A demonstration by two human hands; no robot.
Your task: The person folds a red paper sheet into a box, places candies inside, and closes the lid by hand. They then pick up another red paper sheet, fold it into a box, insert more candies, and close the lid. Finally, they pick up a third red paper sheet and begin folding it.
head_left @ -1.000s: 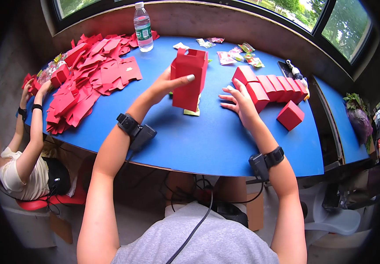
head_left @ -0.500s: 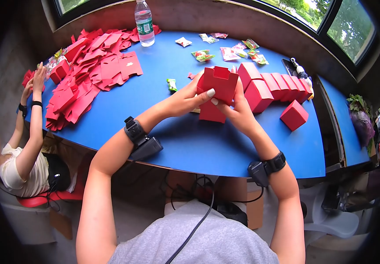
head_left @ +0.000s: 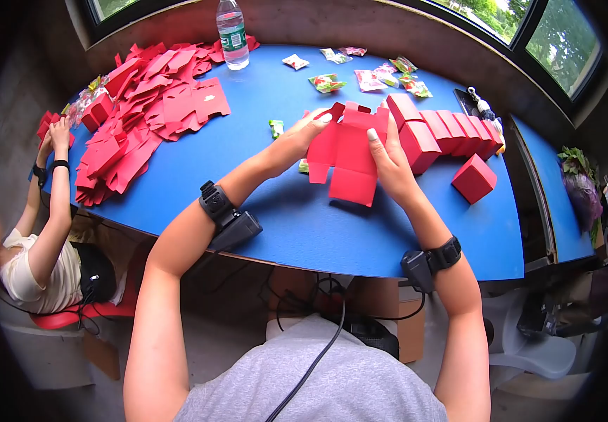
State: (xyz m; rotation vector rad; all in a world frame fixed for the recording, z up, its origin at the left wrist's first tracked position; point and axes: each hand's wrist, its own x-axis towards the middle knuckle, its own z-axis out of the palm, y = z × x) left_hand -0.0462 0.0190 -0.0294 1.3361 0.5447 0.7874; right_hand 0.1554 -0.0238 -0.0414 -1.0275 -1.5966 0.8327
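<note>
Between my hands is a partly unfolded red cardboard box (head_left: 352, 149), its flaps hanging loose toward me. My left hand (head_left: 297, 144) grips its left side, thumb on the upper edge. On the right side, my right hand (head_left: 392, 163) holds the panel with the thumb in front and the other fingers mostly hidden behind. Just right of my right hand stands a row of folded red boxes (head_left: 451, 132). One separate red box (head_left: 474, 178) sits nearer the table's right edge. A small green packet (head_left: 276, 129) lies beyond my left wrist.
A heap of flat red cardboard pieces (head_left: 149, 105) covers the left of the blue table (head_left: 304, 235). A water bottle (head_left: 233, 36) and several wrapped sweets (head_left: 370, 80) stand or lie toward the back. Another person's hands (head_left: 58, 133) hold red card at far left.
The red box in my hands has opened out flatter, with its lower flaps now spread. My left thumb has moved up and left, and my hands are farther apart.
</note>
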